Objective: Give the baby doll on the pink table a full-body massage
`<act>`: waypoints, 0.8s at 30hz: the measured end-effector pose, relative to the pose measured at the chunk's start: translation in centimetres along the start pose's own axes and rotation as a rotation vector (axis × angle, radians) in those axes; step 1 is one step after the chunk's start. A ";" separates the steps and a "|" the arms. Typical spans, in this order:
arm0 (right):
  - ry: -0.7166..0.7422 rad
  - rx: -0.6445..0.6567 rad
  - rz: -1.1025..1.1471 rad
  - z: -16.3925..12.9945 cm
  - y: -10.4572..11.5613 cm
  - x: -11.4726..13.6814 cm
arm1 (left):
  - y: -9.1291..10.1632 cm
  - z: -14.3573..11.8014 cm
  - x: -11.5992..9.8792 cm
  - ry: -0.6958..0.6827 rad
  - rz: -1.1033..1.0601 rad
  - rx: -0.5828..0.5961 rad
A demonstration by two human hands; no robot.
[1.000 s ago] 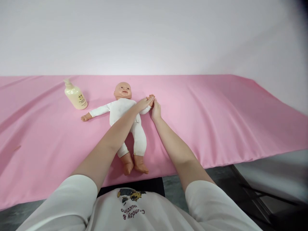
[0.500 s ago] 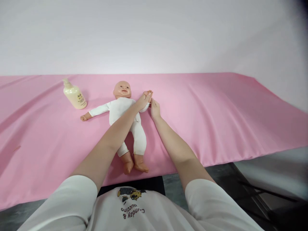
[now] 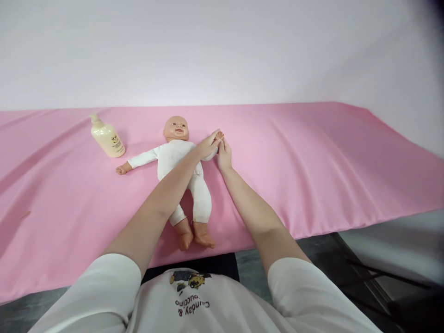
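Observation:
A baby doll (image 3: 175, 152) with a white cloth body lies on its back, head away from me and feet toward me. Both my hands are closed around its hand (image 3: 219, 135) on the right side. My left hand (image 3: 208, 145) reaches across the doll's torso and grips that small hand from the left. From the right, my right hand (image 3: 225, 151) holds it with the fingers bent. The doll's other arm stretches out to the left on the cloth. My left forearm covers part of the belly and a leg.
A cream pump bottle (image 3: 108, 138) stands left of the doll. Pink cloth (image 3: 294, 162) with folds covers the table, its front edge close to my body. A white wall (image 3: 222, 51) rises behind. Dark metal bars (image 3: 374, 273) show at the lower right.
My left hand's fingers, which lay over the doll's hand, have drawn back and now hold it from the side. My right hand has shifted slightly up against it.

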State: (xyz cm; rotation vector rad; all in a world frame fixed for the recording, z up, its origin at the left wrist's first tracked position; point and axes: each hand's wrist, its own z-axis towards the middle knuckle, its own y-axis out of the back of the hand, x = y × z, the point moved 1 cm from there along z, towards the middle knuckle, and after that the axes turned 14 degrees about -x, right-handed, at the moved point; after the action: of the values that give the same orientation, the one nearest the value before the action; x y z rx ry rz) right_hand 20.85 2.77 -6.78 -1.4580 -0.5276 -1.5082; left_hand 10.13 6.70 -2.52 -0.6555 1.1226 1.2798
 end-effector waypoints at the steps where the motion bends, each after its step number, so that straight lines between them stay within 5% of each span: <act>1: 0.000 -0.001 0.012 0.1 0.0 -0.2 | 0.0 0.0 -0.1 0.009 0.019 0.010; 11: 0.230 0.000 0.030 0.3 0.0 -0.6 | -0.1 0.1 0.3 0.052 0.082 0.001; 24: 0.135 -0.036 0.068 0.7 0.0 -1.5 | 0.2 0.3 0.2 -0.182 0.242 0.036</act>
State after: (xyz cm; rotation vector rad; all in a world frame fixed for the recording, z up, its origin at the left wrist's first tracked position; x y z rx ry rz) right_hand 21.03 3.80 -8.04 -1.3763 -0.3683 -1.5562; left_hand 9.98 7.14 -2.54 -0.3751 1.0948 1.4896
